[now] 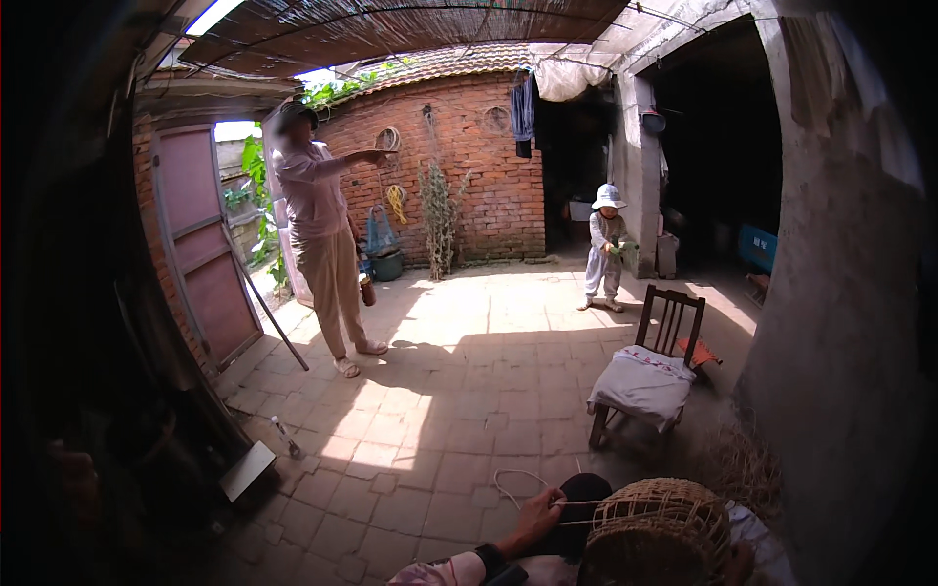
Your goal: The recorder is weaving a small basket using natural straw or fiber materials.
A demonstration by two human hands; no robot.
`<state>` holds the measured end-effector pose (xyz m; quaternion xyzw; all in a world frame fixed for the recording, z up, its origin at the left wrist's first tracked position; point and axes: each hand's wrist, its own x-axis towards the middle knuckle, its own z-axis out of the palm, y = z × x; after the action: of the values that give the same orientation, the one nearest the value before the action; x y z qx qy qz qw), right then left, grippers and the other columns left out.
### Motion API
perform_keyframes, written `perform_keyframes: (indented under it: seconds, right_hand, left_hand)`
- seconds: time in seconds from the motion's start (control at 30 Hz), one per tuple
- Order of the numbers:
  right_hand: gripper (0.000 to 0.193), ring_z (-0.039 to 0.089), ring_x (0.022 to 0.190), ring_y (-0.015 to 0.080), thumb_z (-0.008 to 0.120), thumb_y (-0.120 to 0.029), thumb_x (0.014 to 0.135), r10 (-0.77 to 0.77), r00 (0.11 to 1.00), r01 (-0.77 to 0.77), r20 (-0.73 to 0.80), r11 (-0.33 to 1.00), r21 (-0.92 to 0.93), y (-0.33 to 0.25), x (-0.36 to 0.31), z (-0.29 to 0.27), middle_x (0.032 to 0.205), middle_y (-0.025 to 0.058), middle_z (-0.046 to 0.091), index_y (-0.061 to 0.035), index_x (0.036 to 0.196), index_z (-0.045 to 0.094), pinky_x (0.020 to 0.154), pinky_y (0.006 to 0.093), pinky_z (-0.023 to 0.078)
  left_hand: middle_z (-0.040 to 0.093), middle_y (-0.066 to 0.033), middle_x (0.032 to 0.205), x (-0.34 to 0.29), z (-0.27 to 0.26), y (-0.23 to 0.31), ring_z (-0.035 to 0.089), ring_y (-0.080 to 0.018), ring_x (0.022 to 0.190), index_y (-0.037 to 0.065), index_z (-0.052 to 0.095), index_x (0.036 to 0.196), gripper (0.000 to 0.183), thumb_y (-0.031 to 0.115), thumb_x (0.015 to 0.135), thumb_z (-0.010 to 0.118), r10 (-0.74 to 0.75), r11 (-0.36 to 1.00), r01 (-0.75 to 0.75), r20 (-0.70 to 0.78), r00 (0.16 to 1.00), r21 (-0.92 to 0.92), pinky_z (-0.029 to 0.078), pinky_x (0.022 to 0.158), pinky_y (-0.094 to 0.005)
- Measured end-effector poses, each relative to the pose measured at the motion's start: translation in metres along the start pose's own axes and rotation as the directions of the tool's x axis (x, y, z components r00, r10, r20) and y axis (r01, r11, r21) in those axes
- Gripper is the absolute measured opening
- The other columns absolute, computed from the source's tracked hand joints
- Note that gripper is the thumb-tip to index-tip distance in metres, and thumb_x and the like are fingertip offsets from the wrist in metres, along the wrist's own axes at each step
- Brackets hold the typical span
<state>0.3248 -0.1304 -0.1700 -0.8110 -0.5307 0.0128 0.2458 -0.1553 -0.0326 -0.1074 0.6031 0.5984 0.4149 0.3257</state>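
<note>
A round woven basket of tan wicker rests on my lap at the lower right, tilted so that its open lattice side shows. My left hand is at its left, over my dark-clad knee, with the fingers closed on a thin pale weaving strand. That strand runs taut from my fingers to the basket's side, and a loose loop of it curls out beyond the hand. At the basket's right edge, my right hand shows only as a dim part in shadow; its fingers are hidden.
A low wooden chair with a pale cloth stands ahead right, beside dry stalks. A small child in a white hat stands beyond. At left, another person points right. A bottle stands on the paving.
</note>
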Motion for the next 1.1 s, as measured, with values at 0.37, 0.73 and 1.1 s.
perform_keyframes:
  seconds: [0.37, 0.73, 1.1]
  right_hand:
    - [0.034, 0.064, 0.092, 0.0367, 0.06, -0.04, 0.09, -0.012, 0.998, 0.013, 0.057, 1.0, -0.017, 0.02, 0.009, 0.011, 0.1, 0.0154, 0.069, -0.0103, 0.103, 0.07, 0.077, 0.0455, 0.05]
    - [0.031, 0.064, 0.09, 0.0366, 0.061, -0.04, 0.089, -0.001, 1.0, 0.001, -0.005, 1.0, -0.002, 0.014, 0.009, 0.013, 0.098, 0.0141, 0.069, -0.0144, 0.103, 0.07, 0.075, 0.0466, 0.05]
    - [0.034, 0.065, 0.088, 0.0378, 0.061, -0.044, 0.088, 0.025, 1.0, -0.024, 0.008, 0.992, -0.124, 0.015, 0.003, 0.014, 0.096, 0.0154, 0.07, -0.0155, 0.102, 0.071, 0.073, 0.0476, 0.051]
  left_hand:
    - [0.067, -0.0212, 0.095, 0.007, 0.007, -0.009, 0.065, -0.0373, 0.092, 0.007, 0.061, 0.106, 0.026, 0.026, 0.089, 0.056, -0.033, 0.999, 0.033, -0.002, 0.999, 0.042, 0.049, 0.082, -0.043]
    - [0.067, -0.0204, 0.094, 0.003, 0.003, -0.005, 0.065, -0.0375, 0.093, 0.009, 0.062, 0.106, 0.024, 0.027, 0.089, 0.057, -0.012, 0.999, 0.013, -0.02, 1.0, 0.05, 0.049, 0.082, -0.0442]
    - [0.067, -0.0206, 0.093, -0.005, 0.0, 0.002, 0.064, -0.0385, 0.092, 0.007, 0.061, 0.104, 0.024, 0.025, 0.089, 0.056, -0.023, 0.999, 0.024, -0.015, 1.0, 0.049, 0.049, 0.082, -0.0442]
